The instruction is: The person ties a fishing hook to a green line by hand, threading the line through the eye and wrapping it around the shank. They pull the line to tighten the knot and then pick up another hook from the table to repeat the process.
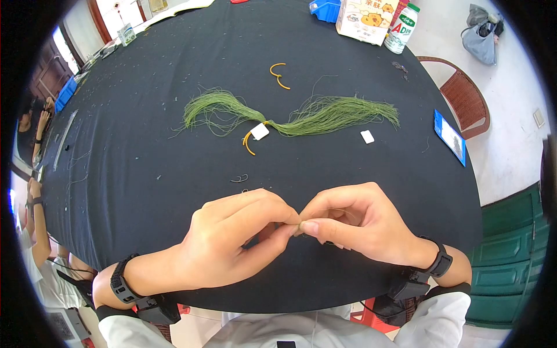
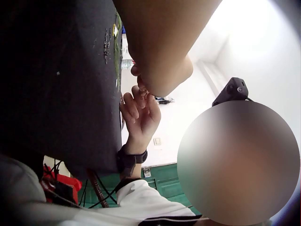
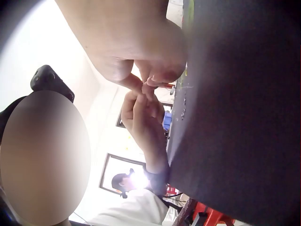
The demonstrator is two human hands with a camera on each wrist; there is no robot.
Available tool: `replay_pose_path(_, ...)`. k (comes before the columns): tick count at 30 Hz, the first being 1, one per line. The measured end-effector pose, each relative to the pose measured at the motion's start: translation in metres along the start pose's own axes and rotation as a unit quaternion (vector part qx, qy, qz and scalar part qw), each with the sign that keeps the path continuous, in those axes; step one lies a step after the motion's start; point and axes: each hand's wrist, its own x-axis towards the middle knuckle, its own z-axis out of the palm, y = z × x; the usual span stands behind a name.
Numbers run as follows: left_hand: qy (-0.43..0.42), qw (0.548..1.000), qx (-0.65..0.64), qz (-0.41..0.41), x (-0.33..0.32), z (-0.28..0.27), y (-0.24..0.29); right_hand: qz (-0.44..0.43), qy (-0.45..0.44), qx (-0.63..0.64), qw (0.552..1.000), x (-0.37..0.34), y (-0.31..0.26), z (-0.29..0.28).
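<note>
Working at a round, black-covered table (image 1: 145, 203). Bringing left hand (image 1: 238, 235) and right hand (image 1: 368, 223) together above the near side, clamping fingers and thumbs of both on a thin, barely visible thread (image 1: 299, 228). Showing beyond these, bent wire (image 1: 239, 179), then, around the tabletop's middle, a white tag (image 1: 260, 131) beside a green bundle of strands (image 1: 333, 118). Showing also a blue packet (image 1: 449, 138) near the right edge, a bottle (image 1: 402, 29) and carton (image 1: 364, 18) by the far edge.
</note>
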Motion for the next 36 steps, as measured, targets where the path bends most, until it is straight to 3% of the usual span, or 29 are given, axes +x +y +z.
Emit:
replay_pose_path(22, -0.004, 1.000, 0.013, -0.001, -0.0011, 0.0020, -0.0009, 0.003, 0.010, 0.008, 1.000, 0.0008, 0.0053, -0.0006)
replay_pose_path(36, -0.057, 0.987, -0.101, -0.113, 0.0001, -0.0012, 0.0031, 0.037, 0.013, 0.032, 0.999, -0.0001, 0.0033, -0.0011)
